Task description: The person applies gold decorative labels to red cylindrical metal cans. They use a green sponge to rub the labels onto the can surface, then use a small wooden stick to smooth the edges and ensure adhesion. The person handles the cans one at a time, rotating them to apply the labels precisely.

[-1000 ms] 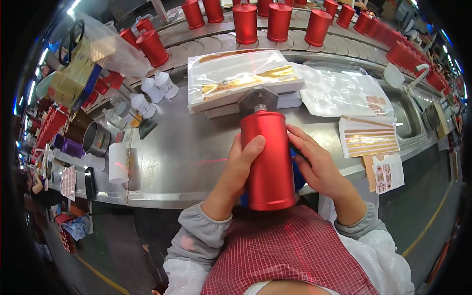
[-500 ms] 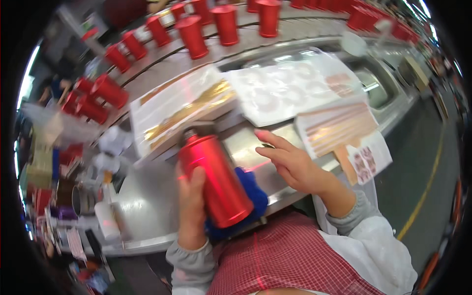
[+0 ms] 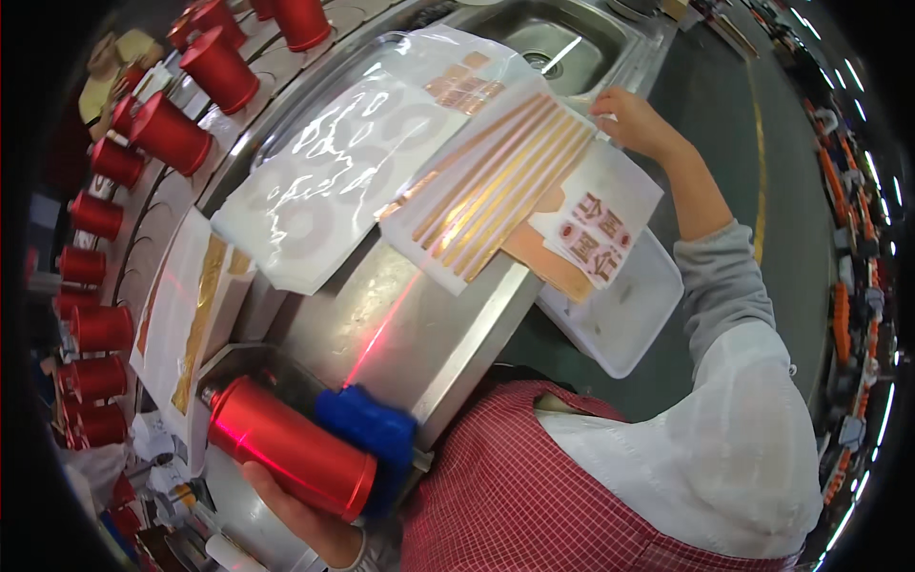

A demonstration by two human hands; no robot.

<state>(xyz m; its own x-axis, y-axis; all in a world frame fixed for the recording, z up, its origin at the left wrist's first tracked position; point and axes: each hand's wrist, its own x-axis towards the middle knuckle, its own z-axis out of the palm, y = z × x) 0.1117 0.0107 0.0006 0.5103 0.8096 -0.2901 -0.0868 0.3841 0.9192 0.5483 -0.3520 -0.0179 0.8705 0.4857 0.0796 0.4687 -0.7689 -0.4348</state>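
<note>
My left hand is closed around the near underside of a shiny red metal bottle with a narrow neck. The bottle lies tilted against a blue cloth at the table's near edge, a red light line across it. Far to the right, my right hand has its fingertips pinched together at the far corner of a sheet with gold strips. Something small and pale shows at the fingertips, too small to name. Beside that sheet is a white sheet with red printed labels, on a tan piece.
Clear plastic-covered sheets lie on the metal table. Beyond them is a steel sink. A white plastic bin stands below the table edge. Several red bottles line a conveyor at left. A box with gold foil stands near the bottle.
My view has turned to the right. My right hand has moved from beside the bottle out to the gold-strip sheet, its fingers now pinched. My left hand still holds the bottle.
</note>
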